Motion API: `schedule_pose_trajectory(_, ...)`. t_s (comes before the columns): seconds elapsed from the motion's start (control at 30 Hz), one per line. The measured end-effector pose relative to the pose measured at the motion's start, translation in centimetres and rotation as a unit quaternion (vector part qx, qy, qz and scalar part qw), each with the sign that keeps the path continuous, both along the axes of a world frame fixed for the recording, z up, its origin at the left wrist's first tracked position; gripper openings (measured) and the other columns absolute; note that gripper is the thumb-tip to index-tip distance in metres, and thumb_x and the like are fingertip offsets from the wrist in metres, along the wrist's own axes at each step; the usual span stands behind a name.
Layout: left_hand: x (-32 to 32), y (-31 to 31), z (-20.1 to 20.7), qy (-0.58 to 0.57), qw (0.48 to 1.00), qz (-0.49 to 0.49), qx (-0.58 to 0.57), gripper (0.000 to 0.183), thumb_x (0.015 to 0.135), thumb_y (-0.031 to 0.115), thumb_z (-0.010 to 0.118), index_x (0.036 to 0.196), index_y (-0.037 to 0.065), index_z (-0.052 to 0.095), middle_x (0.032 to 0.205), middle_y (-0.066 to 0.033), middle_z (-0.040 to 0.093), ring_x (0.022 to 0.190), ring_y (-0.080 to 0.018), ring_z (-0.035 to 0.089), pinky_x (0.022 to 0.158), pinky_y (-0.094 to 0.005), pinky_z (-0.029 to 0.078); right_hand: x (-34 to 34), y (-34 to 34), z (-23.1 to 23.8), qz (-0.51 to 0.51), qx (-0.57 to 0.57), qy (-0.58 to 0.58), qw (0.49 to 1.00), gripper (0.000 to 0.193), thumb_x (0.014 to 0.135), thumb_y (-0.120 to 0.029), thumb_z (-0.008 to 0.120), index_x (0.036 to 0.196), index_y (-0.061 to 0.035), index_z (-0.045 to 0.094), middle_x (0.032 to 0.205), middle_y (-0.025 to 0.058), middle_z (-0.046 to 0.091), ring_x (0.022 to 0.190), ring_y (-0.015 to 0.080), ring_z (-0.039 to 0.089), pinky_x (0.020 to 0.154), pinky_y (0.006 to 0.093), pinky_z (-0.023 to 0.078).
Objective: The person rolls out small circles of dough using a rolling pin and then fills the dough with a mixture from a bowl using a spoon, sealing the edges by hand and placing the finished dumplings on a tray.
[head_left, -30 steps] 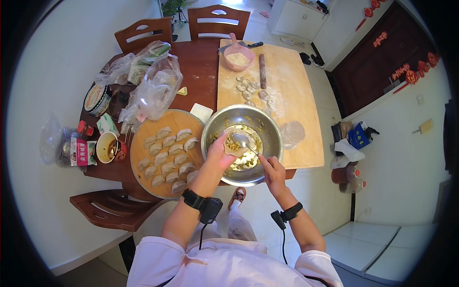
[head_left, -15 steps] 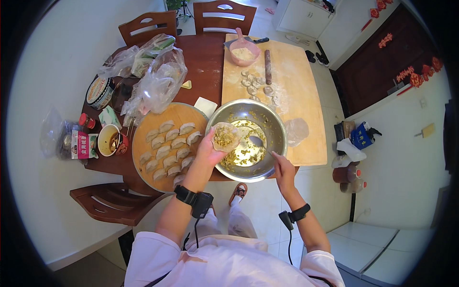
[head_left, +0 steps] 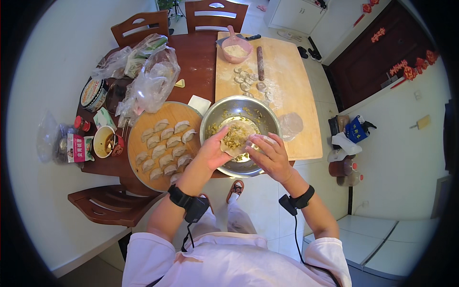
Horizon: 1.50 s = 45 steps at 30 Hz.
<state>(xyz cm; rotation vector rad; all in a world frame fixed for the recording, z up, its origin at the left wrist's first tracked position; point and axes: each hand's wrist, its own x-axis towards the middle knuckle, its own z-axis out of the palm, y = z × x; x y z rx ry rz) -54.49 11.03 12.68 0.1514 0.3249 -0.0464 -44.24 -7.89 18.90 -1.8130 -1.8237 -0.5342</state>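
since half a second ago, the right hand (head_left: 270,157) has left the spoon's handle and come up to the dough wrapper (head_left: 231,151). the left hand (head_left: 211,153) had the wrapper then and has it now, a bit more over the middle of the bowl.

the big metal bowl (head_left: 272,123) sits at the near edge of the table (head_left: 197,57). green and yellow bits stick to its inside. the two hands and the wrapper hide a good part of it. on the left, just beside the bowl, a round board (head_left: 177,110) holds rows of folded dumplings (head_left: 167,133). on the right, a big wooden board (head_left: 302,100) has a flat round of dough (head_left: 290,125), small dough lumps (head_left: 245,86), a rolling pin (head_left: 260,63) and a pink scoop (head_left: 235,60) of flour. clear plastic bags (head_left: 155,79) lie in a heap at the far left.

the left hand is curled under the wrapper and grips its left side, with filling (head_left: 235,137) on top. the right hand has bent, loosely spread fingers at the right edge; i cannot tell if they pinch it.
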Motion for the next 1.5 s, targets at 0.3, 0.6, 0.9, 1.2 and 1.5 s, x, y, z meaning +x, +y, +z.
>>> schedule_pose_trajectory(0.3, -1.0, -1.7, 4.5, 0.048, 0.984, -0.054, 0.162, 0.041, 0.103, 0.028, 0.049, 0.139, 0.009, 0.045, 0.131, -0.0076, 0.057, 0.121, -0.0219, 0.055, 0.101, -0.0429, 0.049, 0.9, 1.4, 2.3, 0.073, 0.019, 0.108, 0.991, 0.018, 0.075, -0.01, 0.073, 0.091, -0.0074, 0.065, 0.119, 0.0101, 0.065, 0.099, 0.0262, 0.064, 0.091, 0.0432, 0.047)
schedule_pose_trajectory(0.6, -1.2, -3.0, 5.4, -0.092, 0.965, -0.051, 0.239, 0.042, 0.101, 0.024, 0.054, 0.139, 0.004, 0.048, 0.127, -0.0063, 0.057, 0.114, -0.018, 0.058, 0.099, -0.0392, 0.048, 0.8, 2.9, 3.6, 0.04, 0.071, 0.172, 0.982, 0.021, 0.071, -0.005, 0.076, 0.088, -0.0041, 0.063, 0.102, 0.0104, 0.065, 0.088, 0.0284, 0.063, 0.08, 0.0394, 0.049)
schedule_pose_trajectory(0.9, -0.6, -2.8, 6.2, -0.182, 0.72, 0.001, 0.67, 0.056, 0.09, 0.013, 0.068, 0.139, -0.003, 0.046, 0.128, -0.0128, 0.059, 0.12, -0.0197, 0.054, 0.103, -0.033, 0.042, 1.3, 2.9, 4.1, 0.018, 0.098, 0.146, 0.984, 0.027, 0.069, -0.007, 0.077, 0.092, -0.0042, 0.065, 0.098, 0.0095, 0.064, 0.088, 0.0282, 0.061, 0.078, 0.0391, 0.048)
schedule_pose_trajectory(1.2, 0.5, -2.6, 6.6, -0.169, 0.735, 0.083, 0.651, 0.073, 0.084, 0.012, 0.075, 0.147, 0.003, 0.038, 0.137, -0.0128, 0.053, 0.12, -0.0205, 0.055, 0.102, -0.0331, 0.043, 2.8, 3.3, 4.6, 0.072, 0.063, 0.144, 0.985, 0.025, 0.069, -0.001, 0.075, 0.091, -0.0023, 0.062, 0.092, 0.0105, 0.061, 0.078, 0.0277, 0.058, 0.066, 0.0368, 0.048)
schedule_pose_trajectory(1.5, 0.9, -1.6, 5.4, -0.094, 0.818, 0.041, 0.565, 0.048, 0.082, 0.003, 0.074, 0.128, 0.003, 0.059, 0.123, -0.008, 0.064, 0.111, -0.0143, 0.06, 0.096, -0.0294, 0.048, 3.8, 1.9, 4.8, 0.022, 0.021, 0.299, 0.954, 0.054, 0.082, -0.031, 0.072, 0.129, -0.0066, 0.062, 0.135, 0.0182, 0.054, 0.124, 0.0359, 0.051, 0.104, 0.0451, 0.039)
